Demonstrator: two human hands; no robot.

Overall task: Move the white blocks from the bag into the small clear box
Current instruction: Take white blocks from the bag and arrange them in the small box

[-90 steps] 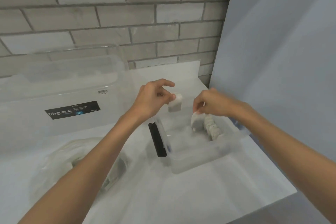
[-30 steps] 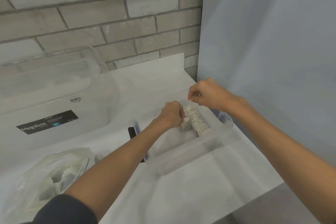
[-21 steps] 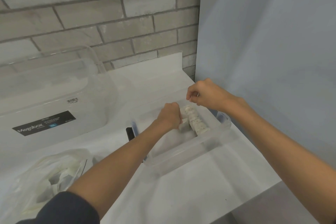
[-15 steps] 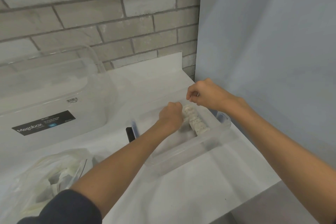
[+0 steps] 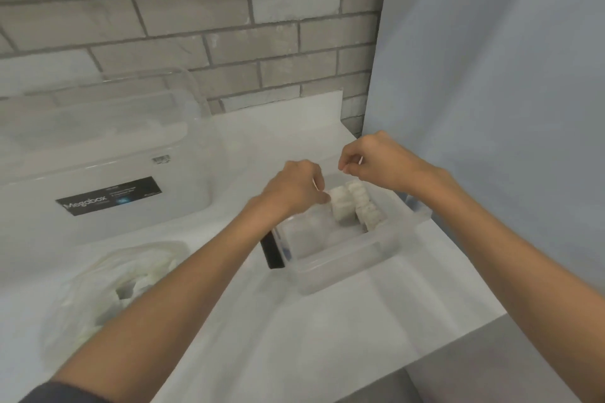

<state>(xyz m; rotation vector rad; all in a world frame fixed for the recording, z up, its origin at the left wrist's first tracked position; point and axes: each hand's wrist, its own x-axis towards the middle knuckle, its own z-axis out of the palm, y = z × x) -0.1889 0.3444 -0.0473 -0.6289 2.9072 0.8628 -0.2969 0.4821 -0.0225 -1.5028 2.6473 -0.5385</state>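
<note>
A white surface fills the lower half of the frame, and its front right edge falls away to grey floor at the lower right. Behind it, a grey brick wall spans the top of the frame and meets a plain pale blue panel that takes up the right side. At the left of the surface stands a large clear tub with a black Megabox label on its near wall. In front of it, at the lower left, lies the crumpled clear bag with white blocks inside. The small clear box sits right of centre near the surface's right edge, with a black clip on its left end. Inside, along the box's far right side, runs a row of white blocks. Just left of it and touching it, a white block stands on end. The left hand reaches over the box, its curled fingers pinching that block's upper left edge. The right hand hangs over the box's far end with its fingers curled in tight. Whether they hold anything, I cannot tell. A dark sleeve shows at the bottom left corner.
</note>
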